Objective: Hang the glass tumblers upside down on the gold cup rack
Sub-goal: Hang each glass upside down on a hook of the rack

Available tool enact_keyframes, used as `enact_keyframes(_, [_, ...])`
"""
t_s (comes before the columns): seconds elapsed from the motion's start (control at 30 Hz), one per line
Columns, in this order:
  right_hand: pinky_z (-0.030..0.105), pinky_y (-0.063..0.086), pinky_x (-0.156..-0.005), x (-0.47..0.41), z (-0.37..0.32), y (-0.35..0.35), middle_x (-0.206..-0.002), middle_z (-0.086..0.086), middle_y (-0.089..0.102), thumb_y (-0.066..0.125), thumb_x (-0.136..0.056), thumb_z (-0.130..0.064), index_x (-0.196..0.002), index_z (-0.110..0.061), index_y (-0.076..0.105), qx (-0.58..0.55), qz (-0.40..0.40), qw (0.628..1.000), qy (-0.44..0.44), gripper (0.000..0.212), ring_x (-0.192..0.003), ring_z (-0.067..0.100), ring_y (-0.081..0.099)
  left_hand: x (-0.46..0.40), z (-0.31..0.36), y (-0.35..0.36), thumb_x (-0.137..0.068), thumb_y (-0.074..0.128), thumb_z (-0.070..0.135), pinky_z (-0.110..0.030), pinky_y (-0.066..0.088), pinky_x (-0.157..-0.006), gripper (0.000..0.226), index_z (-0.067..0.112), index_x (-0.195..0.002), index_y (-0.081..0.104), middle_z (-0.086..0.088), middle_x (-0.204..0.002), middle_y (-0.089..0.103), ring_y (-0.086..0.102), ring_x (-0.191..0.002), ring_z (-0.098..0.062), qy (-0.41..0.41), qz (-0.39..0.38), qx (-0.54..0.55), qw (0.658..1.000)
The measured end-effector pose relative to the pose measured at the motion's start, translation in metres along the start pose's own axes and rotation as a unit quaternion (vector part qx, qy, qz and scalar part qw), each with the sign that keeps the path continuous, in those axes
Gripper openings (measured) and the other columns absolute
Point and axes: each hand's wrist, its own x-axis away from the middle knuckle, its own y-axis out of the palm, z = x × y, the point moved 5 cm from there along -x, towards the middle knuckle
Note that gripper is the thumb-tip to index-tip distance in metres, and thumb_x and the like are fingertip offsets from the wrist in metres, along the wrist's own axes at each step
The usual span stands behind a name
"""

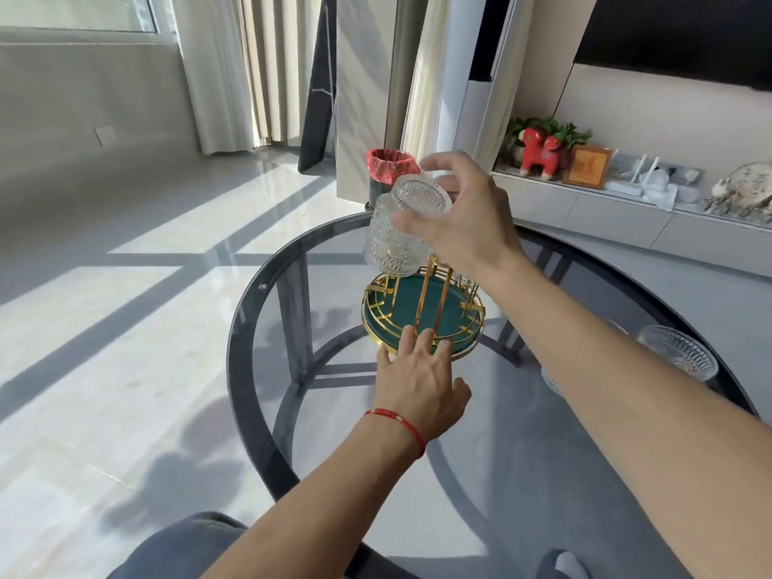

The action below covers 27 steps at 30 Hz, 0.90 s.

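Observation:
The gold cup rack (434, 294) stands on a round green tray with a gold rim (422, 305) on the glass table. One patterned glass tumbler (390, 240) hangs upside down on the rack's left side. My right hand (463, 219) grips a second tumbler (422, 197), tilted, just above the rack's top. My left hand (417, 380) rests with spread fingers on the tray's near rim. Another tumbler (679, 353) stands on the table at the right, partly hidden by my right forearm.
The round smoked-glass table (259, 323) has a dark rim. A bin with a red bag (390, 167) stands on the floor behind it. A low cabinet with ornaments (585, 194) runs along the right wall.

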Motion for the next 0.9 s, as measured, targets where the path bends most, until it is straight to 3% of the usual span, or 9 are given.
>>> enact_keyframes(0.07, [-0.004,0.032,-0.069,0.0,0.003,0.011,-0.111,-0.015,0.058,0.089,-0.074,-0.041,-0.129,-0.023,0.062,0.036,-0.019,0.999,-0.004,0.063,-0.104,0.007,0.054,-0.001,-0.001,-0.001,-0.097,0.049,0.044,-0.058,0.039,-0.109,0.048,0.015,-0.135,0.05,-0.007,-0.147,0.048,0.03,-0.144,-0.031,-0.001,-0.005,0.004,1.0])
enact_keyframes(0.17, [0.01,0.036,-0.068,0.003,0.007,0.025,-0.108,-0.004,0.063,0.088,-0.076,-0.041,-0.124,-0.022,0.063,0.081,-0.042,0.996,-0.016,0.058,-0.098,0.015,0.055,-0.001,-0.001,-0.001,-0.097,0.049,0.043,-0.057,0.041,-0.107,0.048,0.015,-0.136,0.048,-0.006,-0.147,0.048,0.03,-0.144,-0.03,-0.004,-0.013,0.008,1.0])
enact_keyframes(0.3, [0.032,0.05,-0.083,0.01,0.012,0.039,-0.121,0.008,0.071,0.084,-0.077,-0.045,-0.122,-0.023,0.064,0.146,-0.064,0.987,-0.018,0.054,-0.105,0.027,0.064,-0.001,-0.001,0.0,-0.096,0.051,0.039,-0.053,0.046,-0.099,0.044,0.017,-0.134,0.046,-0.003,-0.141,0.051,0.032,-0.14,-0.027,-0.009,-0.006,0.018,1.0])
enact_keyframes(0.63, [0.032,0.043,-0.086,0.021,0.022,0.04,-0.131,0.008,0.059,0.072,-0.091,-0.048,-0.134,-0.021,0.059,0.147,-0.118,0.982,-0.028,0.052,-0.118,0.026,0.057,-0.001,0.0,-0.003,-0.095,0.053,0.038,-0.051,0.049,-0.095,0.044,0.018,-0.134,0.047,-0.002,-0.137,0.051,0.037,-0.134,-0.027,0.004,-0.006,-0.008,1.0])
enact_keyframes(0.8, [0.041,0.044,-0.105,0.041,0.033,0.028,-0.138,0.012,0.053,0.058,-0.102,-0.04,-0.145,-0.015,0.055,0.167,-0.125,0.976,-0.062,0.05,-0.13,0.03,0.051,0.001,0.002,-0.005,-0.092,0.055,0.038,-0.049,0.05,-0.095,0.048,0.021,-0.137,0.052,0.0,-0.142,0.051,0.041,-0.13,-0.027,0.017,-0.022,-0.028,0.999])
enact_keyframes(0.9, [0.041,0.043,-0.106,0.061,0.044,0.003,-0.135,0.016,0.056,0.048,-0.108,-0.033,-0.145,-0.007,0.051,0.16,-0.088,0.978,-0.099,0.045,-0.123,0.031,0.055,0.002,0.005,-0.01,-0.091,0.055,0.035,-0.049,0.051,-0.098,0.046,0.022,-0.135,0.056,0.0,-0.136,0.056,0.046,-0.127,-0.027,0.019,-0.024,-0.001,1.0])
